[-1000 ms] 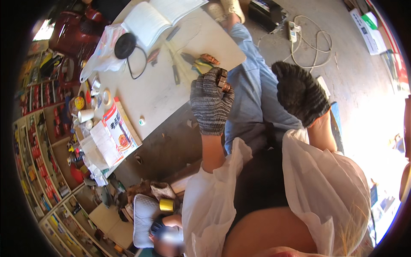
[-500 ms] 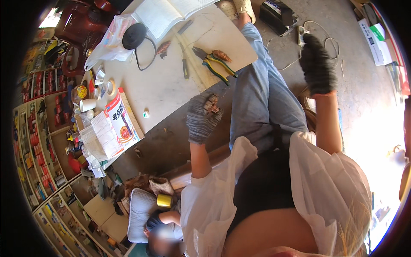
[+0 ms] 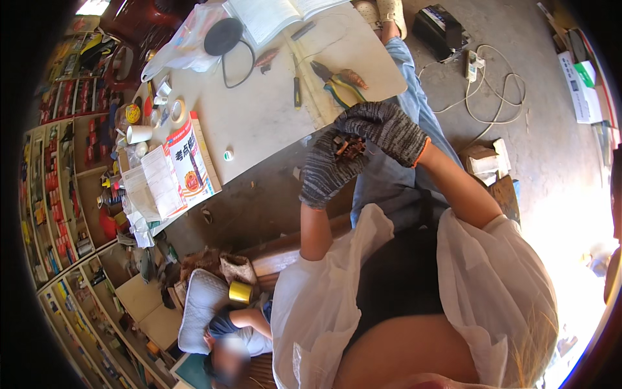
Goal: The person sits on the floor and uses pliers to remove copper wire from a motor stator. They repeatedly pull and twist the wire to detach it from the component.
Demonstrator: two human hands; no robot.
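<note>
Item one: a coppery-brown piece (image 3: 350,148), partly hidden, small in outline, lodged in my left grip (image 3: 329,170), which is gloved in grey-and-black knit and curled closed about it. Item two: my right grip (image 3: 392,129), same glove with orange cuff edge, bent across from the right, fingers down over the piece; whether they pinch it or merely rest there I cannot tell. Both are above my jeans, in front of the near edge of the pale desk (image 3: 259,123). On that surface, just beyond my gloves: pliers (image 3: 339,89) with yellow-and-green handles, jaws pointing away; beside them, a coppery bundle (image 3: 355,79). Further left: a slim dark-handled tool (image 3: 297,94), a reddish-brown bundle (image 3: 266,57), a black disc (image 3: 223,36) with cable. Far edge: an open book (image 3: 275,26). Left end: a tape roll (image 3: 178,111), a white cup (image 3: 138,134), a red-and-white booklet (image 3: 191,162). Floor, right: a black box (image 3: 440,32), a white power strip (image 3: 475,66) with looped cord.
</note>
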